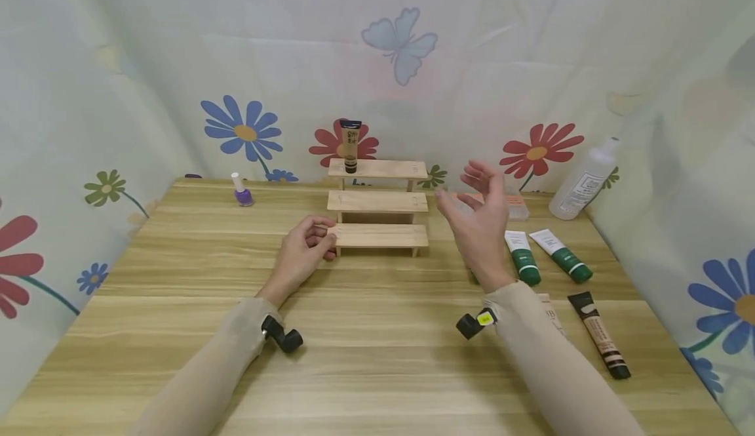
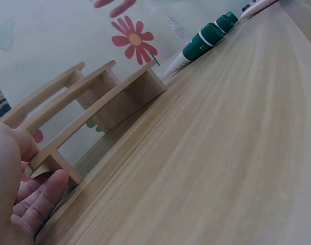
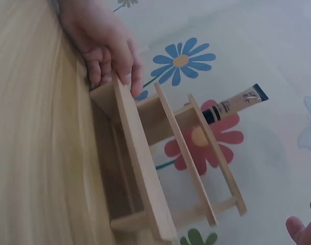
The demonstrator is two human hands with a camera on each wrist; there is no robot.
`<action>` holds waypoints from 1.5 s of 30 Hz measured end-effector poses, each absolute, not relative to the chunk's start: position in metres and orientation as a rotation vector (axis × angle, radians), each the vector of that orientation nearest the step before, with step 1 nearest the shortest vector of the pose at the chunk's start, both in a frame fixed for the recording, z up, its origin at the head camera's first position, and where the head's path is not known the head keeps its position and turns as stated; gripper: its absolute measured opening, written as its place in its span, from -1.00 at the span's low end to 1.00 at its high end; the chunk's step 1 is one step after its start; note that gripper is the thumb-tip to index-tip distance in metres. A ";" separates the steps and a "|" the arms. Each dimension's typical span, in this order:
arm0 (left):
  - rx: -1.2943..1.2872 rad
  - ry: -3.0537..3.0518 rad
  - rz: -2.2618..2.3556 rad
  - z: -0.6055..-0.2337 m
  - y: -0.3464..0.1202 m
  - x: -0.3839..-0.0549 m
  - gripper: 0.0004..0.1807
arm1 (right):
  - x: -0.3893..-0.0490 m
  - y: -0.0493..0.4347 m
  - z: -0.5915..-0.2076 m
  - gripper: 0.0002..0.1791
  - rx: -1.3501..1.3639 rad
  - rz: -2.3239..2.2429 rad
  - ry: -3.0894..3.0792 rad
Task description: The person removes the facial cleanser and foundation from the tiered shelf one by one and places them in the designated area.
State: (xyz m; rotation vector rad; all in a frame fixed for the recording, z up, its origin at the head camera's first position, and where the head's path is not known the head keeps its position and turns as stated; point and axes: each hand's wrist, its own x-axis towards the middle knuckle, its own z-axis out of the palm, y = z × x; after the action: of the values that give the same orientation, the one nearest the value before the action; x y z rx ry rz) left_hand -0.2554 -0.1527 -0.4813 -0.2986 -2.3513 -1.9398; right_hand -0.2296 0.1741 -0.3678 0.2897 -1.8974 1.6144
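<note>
A three-tier wooden display stand (image 1: 377, 235) stands near the back of the table. My left hand (image 1: 305, 251) grips the left end of its lowest tier, thumb and fingers around the board's end in the left wrist view. On the top tier, at the left, a small beige tube (image 1: 350, 144) stands upright on its black cap. My right hand (image 1: 479, 226) is raised to the right of the stand, fingers spread and loosely bent, holding nothing. In the right wrist view only a few right-hand fingertips (image 3: 296, 228) show at the edge.
Green-and-white tubes (image 1: 560, 254), a black-and-beige tube (image 1: 600, 336) and a partly hidden pale tube (image 1: 551, 313) lie at the right. Behind my right hand is a flat clear box (image 1: 518, 207). A clear bottle (image 1: 586, 183) stands back right, purple nail polish (image 1: 243, 195) back left.
</note>
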 end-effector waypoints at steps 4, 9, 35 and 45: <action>-0.302 -2.355 -1.941 -0.481 -0.152 -0.255 -0.72 | -0.247 0.153 -0.363 -0.27 0.299 1.642 -1.889; -0.300 -2.359 -1.931 -0.481 -0.152 -0.254 -0.72 | -0.267 0.129 -0.360 -0.29 0.338 1.659 -1.900; -0.317 -2.335 -1.952 -0.481 -0.154 -0.256 -0.73 | -0.325 0.031 -0.365 -0.42 0.365 1.682 -1.986; -0.324 -2.341 -1.948 -0.480 -0.153 -0.255 -0.74 | -0.338 0.014 -0.370 -0.48 0.322 1.594 -2.019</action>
State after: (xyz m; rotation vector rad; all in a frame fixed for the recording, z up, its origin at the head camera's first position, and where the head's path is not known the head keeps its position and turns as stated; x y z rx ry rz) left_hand -0.2554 -0.1531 -0.4800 -0.3241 -2.3406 -1.9481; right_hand -0.3378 0.0142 -0.3699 0.3224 -2.0194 1.5941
